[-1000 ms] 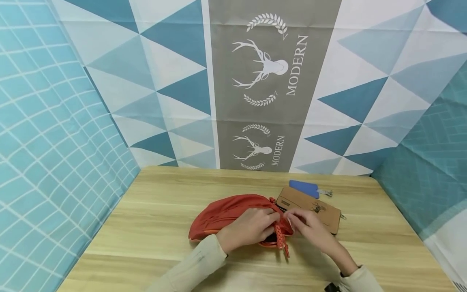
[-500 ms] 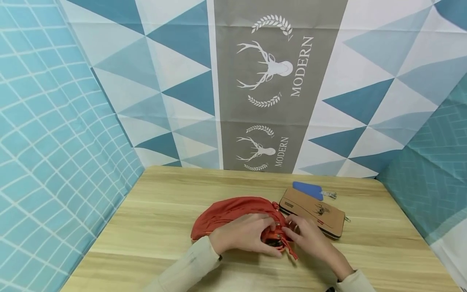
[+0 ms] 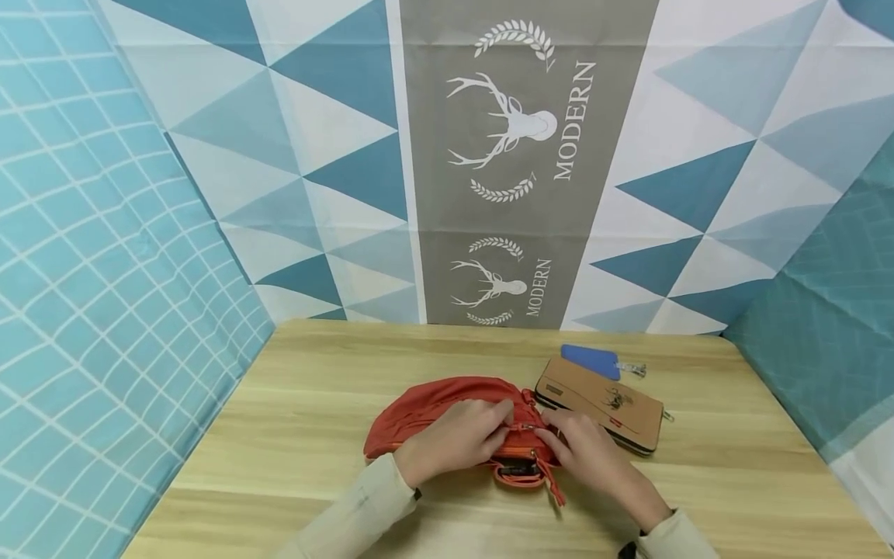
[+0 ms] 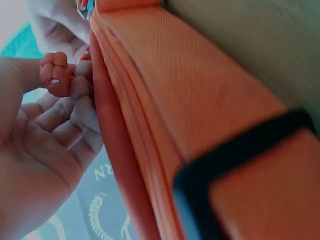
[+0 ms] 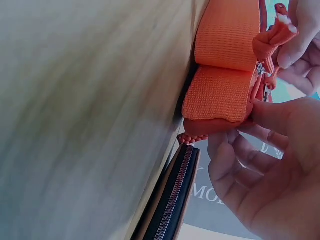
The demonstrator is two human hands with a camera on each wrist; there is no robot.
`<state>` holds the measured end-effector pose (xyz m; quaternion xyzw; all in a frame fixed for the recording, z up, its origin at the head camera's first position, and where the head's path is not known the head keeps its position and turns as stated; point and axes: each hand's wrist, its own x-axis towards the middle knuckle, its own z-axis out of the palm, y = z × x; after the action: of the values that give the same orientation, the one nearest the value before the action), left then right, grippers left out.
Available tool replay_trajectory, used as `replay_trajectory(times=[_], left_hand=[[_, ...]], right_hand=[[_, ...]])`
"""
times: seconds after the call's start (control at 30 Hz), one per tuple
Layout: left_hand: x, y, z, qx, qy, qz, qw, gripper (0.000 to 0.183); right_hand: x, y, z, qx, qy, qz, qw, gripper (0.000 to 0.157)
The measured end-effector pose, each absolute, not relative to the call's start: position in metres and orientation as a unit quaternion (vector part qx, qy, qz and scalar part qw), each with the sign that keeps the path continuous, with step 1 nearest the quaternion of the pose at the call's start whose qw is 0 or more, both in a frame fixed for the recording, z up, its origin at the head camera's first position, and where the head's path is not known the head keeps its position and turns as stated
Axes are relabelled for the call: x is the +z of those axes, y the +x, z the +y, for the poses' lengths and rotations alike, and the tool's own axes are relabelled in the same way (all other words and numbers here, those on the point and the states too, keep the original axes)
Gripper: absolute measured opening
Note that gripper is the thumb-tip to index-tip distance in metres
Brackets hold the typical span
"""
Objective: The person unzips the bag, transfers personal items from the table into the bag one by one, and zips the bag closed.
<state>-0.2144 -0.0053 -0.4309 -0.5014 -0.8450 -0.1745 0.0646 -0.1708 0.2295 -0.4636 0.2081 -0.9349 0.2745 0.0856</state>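
A red waist bag (image 3: 443, 396) lies on the wooden table, its orange strap (image 5: 227, 40) along the near side. My left hand (image 3: 461, 435) is over the bag's front, and in the left wrist view its thumb and fingers pinch a braided red zipper pull (image 4: 56, 75). At the bag's right end, my right hand (image 3: 590, 450) pinches the fabric beside the zipper between thumb and fingers. Another red cord pull (image 3: 550, 480) hangs from the zipper at the near side. A black buckle (image 4: 240, 160) sits on the strap.
A brown zippered wallet (image 3: 608, 404) with a deer print lies right beside the bag's right end. Behind it is a blue card holder (image 3: 590, 362) with a metal clip. Patterned cloth (image 3: 489, 155) hangs behind the table (image 3: 307, 373).
The left hand has drawn back leftward from the bag's right end, a zipper pull in its fingers. The opening there now looks closed up. My right hand stays at that end.
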Motion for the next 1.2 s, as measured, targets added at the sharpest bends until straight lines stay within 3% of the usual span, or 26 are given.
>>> replay_trajectory(times=[0.63,0.97,1.2], left_hand=[[-0.426,-0.212,-0.112,-0.190,-0.426,-0.882,0.067,0.022],[-0.428,-0.213,-0.170,-0.190,-0.376,-0.906,0.031,0.024],[-0.426,-0.211,-0.164,-0.159,-0.361,-0.919,-0.020,0.020]], right_hand=[[-0.461,-0.171,0.234,0.281,0.209,-0.935,0.055,0.021],[-0.461,-0.173,0.240,0.264,0.179,-0.947,0.036,0.020],[-0.461,-0.174,0.243,0.267,0.190,-0.944,0.036,0.019]])
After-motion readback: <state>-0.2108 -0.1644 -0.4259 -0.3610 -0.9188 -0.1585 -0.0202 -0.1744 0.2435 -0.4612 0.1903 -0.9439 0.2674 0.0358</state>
